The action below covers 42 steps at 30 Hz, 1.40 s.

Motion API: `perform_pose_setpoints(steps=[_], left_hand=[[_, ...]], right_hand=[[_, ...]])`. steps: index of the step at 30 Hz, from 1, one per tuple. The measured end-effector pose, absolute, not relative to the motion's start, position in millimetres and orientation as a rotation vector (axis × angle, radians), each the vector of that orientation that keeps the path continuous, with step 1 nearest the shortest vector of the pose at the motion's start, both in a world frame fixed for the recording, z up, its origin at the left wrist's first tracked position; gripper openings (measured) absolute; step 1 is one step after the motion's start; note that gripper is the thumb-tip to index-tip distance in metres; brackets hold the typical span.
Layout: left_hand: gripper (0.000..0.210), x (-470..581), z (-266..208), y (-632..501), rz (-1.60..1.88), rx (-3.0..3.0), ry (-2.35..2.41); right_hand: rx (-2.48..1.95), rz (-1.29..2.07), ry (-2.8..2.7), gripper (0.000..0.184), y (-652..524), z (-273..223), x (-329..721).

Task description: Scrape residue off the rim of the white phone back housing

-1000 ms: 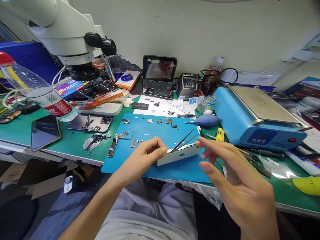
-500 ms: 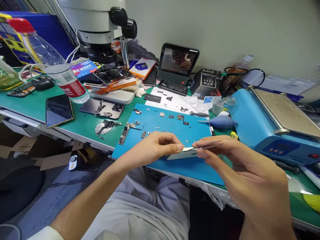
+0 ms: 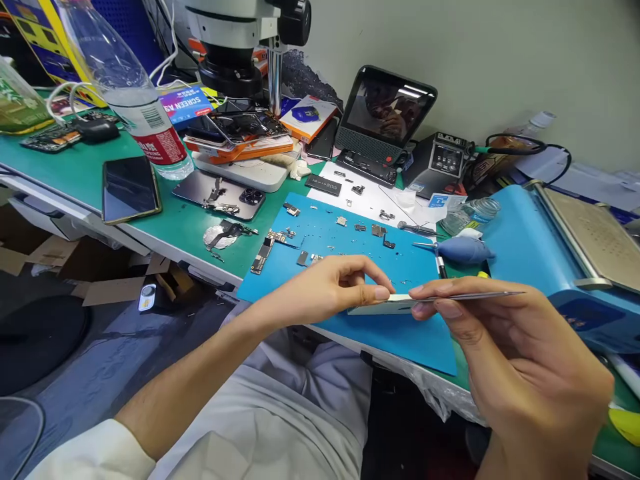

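A pale, thin, flat-sided piece (image 3: 375, 309), perhaps a phone housing, is tilted nearly edge-on above the blue mat (image 3: 320, 223). My left hand (image 3: 335, 290) is closed on its left side, thumb along the upper edge. Between the thumb and forefinger of my right hand (image 3: 530, 360) are slim metal tweezers (image 3: 480, 295), lying almost level. Their working tips sit by the piece's upper edge, partly hidden by my fingers. My right fingertips are at the piece's right end. Its inner face is turned out of sight.
Small phone parts, including a circuit board (image 3: 263, 255), lie on the mat. Behind stand a microscope (image 3: 233, 57) and a screen device (image 3: 387, 113). A blue heating machine (image 3: 530, 247) is on the right, near a blower bulb (image 3: 465, 250). A bottle (image 3: 160, 133) and phone (image 3: 131, 189) are left.
The view has shifted, so the bench sits differently in frame. The tweezers' two arms, visibly apart before, now look like a single line. Both hands keep their hold.
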State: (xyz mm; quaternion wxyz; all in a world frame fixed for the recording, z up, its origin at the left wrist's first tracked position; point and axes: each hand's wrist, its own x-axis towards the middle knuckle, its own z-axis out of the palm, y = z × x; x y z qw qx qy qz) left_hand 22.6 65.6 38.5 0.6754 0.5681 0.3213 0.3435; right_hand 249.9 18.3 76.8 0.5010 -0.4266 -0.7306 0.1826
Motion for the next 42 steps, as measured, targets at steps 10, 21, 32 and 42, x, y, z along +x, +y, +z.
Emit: perform_pose_setpoints(steps=[10, 21, 32, 42], left_hand=[[0.032, 24.1, 43.0, 64.7, 0.759, 1.279, 0.737], [0.028, 25.1, 47.8, 57.6, 0.722, 1.277, 0.823], [0.027, 25.6, 46.7, 57.9, 0.726, 1.271, 0.812], [0.037, 28.3, 41.8, 60.1, 0.758, 1.228, 0.765]], right_hand=[[-0.883, 0.333, -1.739, 0.030, 21.8, 68.0, 249.8], [-0.763, 0.261, -1.768, 0.052, 24.0, 64.5, 248.8], [-0.736, 0.245, -1.651, 0.043, 29.0, 64.3, 244.5], [-0.883, 0.299, -1.722, 0.029, 20.2, 68.5, 242.9]])
